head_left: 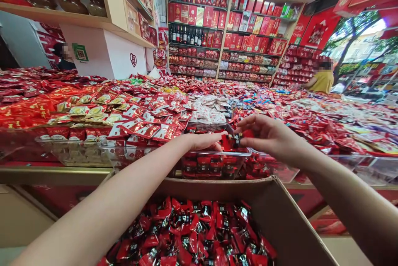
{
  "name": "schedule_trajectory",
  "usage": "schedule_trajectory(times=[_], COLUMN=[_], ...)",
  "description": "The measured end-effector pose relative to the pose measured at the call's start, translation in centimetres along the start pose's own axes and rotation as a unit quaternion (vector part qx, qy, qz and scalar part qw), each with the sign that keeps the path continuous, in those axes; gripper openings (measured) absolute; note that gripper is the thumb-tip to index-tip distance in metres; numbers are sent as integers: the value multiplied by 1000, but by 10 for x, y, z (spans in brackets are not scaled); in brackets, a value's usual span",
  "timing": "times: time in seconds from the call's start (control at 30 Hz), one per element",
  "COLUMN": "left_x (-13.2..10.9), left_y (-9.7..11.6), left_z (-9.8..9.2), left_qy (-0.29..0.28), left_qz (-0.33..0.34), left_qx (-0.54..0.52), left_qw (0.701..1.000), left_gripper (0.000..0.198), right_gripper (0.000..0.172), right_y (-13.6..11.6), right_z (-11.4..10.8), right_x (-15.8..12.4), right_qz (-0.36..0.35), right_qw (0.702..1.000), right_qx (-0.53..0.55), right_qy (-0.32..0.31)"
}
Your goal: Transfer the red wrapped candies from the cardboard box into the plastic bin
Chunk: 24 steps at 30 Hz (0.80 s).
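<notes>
Red-and-black wrapped candies (230,142) sit between my two hands, just above the rim of a clear plastic bin (245,152). My left hand (205,140) reaches over the bin with its thumb along the candies' near side; its other fingers are mostly hidden beneath. From the right, my right hand (269,135) curls its thumb and fingers round the candies' right end. More of the same candies (211,165) show through the bin's front wall. Below my forearms, an open cardboard box (289,212) holds a heap of these candies (192,233).
Packets in red and white wrappers (149,121) fill the bin to the left, and pale packets (209,108) lie behind. Other heaped packets (338,129) spread to the right. Shelves (228,21) of bottles and boxes stand at the back. A person in yellow (323,83) is at the far right.
</notes>
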State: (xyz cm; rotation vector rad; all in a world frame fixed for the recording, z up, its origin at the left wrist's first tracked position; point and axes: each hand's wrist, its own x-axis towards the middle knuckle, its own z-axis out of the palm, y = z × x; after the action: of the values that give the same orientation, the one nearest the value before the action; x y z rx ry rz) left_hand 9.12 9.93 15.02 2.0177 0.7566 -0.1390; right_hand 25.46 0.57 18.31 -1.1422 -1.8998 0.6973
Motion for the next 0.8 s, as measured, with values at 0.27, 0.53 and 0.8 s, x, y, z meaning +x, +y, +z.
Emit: schedule_trajectory(times=[0.27,0.53,0.8], left_x=[1,0,4], left_y=[0,1,3], left_z=[-4,-3,-3], left_qy=[-70,-69,-67], left_qz=[-66,-64,-65], left_qx=[-148,-128,-98], left_qw=[984,987,991], left_gripper=[82,84,73], right_gripper=[24,30,25], right_y=[18,15,25], right_z=[-7,-2,-14], right_x=[33,38,49], right_qz=[-39,-1,34], right_qw=[925,920,891], right_qx=[-377,-380,-436], right_qy=[-8,-93,-124])
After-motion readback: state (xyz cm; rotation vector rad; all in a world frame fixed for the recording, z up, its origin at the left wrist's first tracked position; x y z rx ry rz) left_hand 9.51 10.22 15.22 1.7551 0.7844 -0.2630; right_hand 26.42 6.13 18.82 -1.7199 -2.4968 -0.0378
